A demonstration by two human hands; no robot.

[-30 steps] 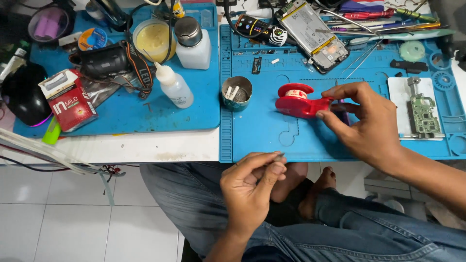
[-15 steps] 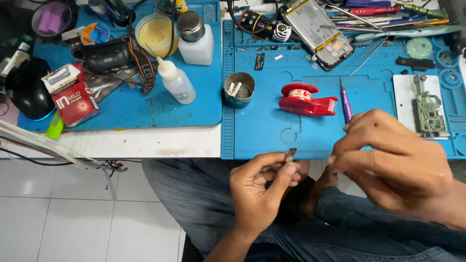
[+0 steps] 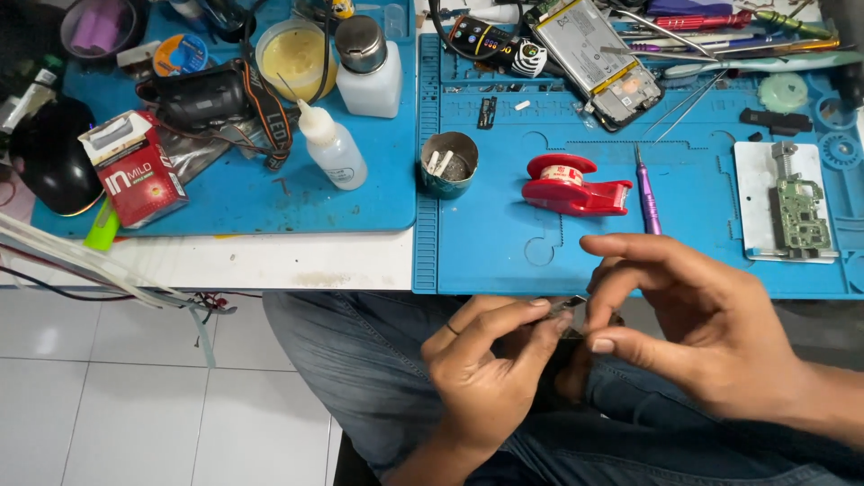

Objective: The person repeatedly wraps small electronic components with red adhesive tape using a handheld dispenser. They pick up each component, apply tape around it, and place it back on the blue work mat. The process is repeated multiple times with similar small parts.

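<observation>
My left hand [image 3: 490,373] is over my lap, fingertips pinched on a small dark metallic part [image 3: 569,307] just below the blue mat's front edge. My right hand [image 3: 684,324] meets it from the right, thumb and fingers closed on the same small part. Most of the part is hidden by my fingers. A red tape dispenser [image 3: 574,184] and a purple screwdriver [image 3: 646,193] lie on the blue work mat [image 3: 504,243] right above my hands.
A small tin cup [image 3: 448,164] stands left of the dispenser. A circuit board in a white holder [image 3: 792,202] is at the right. An open phone [image 3: 596,58], tweezers, squeeze bottle [image 3: 331,144], paste jar [image 3: 293,54], headlamp and a red box [image 3: 133,169] crowd the back and left.
My right hand left the tape dispenser, came down to my lap and joined my left hand on the small part. The purple screwdriver now lies uncovered on the mat.
</observation>
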